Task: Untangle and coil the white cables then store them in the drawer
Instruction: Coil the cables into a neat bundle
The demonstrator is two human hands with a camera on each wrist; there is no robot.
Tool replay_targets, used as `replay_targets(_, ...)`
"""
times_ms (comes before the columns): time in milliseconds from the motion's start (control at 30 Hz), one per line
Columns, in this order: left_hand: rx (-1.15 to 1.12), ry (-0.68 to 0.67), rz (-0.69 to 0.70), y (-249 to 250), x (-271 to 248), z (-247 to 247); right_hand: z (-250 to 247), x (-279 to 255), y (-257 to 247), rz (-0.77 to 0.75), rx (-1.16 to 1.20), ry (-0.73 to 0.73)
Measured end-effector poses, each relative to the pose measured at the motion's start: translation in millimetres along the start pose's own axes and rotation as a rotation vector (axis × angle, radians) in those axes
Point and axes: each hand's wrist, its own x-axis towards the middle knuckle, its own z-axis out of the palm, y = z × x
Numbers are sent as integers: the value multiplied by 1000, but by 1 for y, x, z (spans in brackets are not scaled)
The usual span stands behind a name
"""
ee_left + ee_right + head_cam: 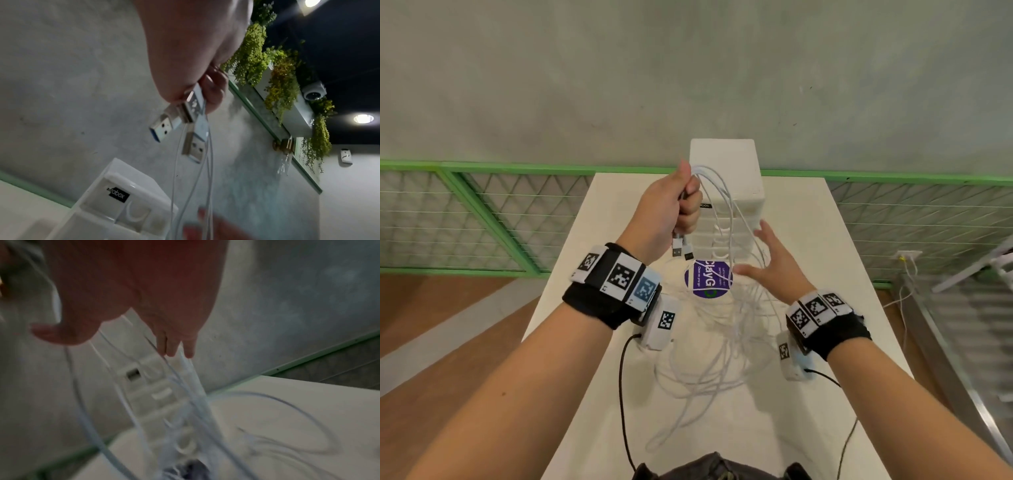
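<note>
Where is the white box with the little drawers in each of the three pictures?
Head: drawer box stands centre, at the table's far end, behind the hanging cables.
Left wrist: bottom left, black label showing.
Right wrist: centre, blurred, behind the cables.
Shared landmark: the grey wall.

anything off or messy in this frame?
Only the expected mess: the white cables hang from the left hand in a tangled sprawl over the table, some crossing the purple sticker. The right hand is spread among the strands. The drawer unit stands upright, drawers shut.
</note>
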Motion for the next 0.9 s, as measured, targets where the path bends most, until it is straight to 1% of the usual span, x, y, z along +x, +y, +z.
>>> replay_targets(33,6,-11,-19,-1,0,1,-2,0,-22,-69,82,44)
replay_targets(67,7,-23,-34,-2,-1,4,-1,0,-40,-145,132,52)
replay_targets(133,-14,-63,-58,-1,-3,10,6,4,-66,-273,157,5)
replay_targets(167,-31,-90,-67,1,-4,13,11,7,-73,-309,177,-10)
replay_targets(233,-35,-132,-96,4,-5,15,13,12,-84,-278,302,41)
replay_targets(267,-2,-137,-117,3,-7,15,9,16,-86,-265,331,98)
replay_targets(333,90,-125,-164,-2,-10,9,-5,23,-89,-301,277,194)
replay_targets(400,144,-137,-220,-13,-14,3,-22,30,-93,-377,162,230)
replay_targets(467,159,-206,-271,-22,-19,1,-30,36,-97,-456,-16,184)
replay_targets(533,89,-288,-290,-22,-24,5,-26,41,-91,-492,-190,86)
replay_targets(600,-47,-329,-256,-14,-26,11,-12,37,-78,-415,-247,2)
replay_targets(667,-200,-316,-178,-5,-25,18,7,28,-66,-343,-189,-55)
replay_targets(700,-284,-292,-137,-2,-24,21,17,24,-63,-319,-160,-74)
replay_targets(767,-434,-217,-61,3,-19,23,34,15,-55,-274,-184,-117)
replay_targets(900,-582,-45,137,19,-4,14,62,-3,-19,-162,-264,-243)
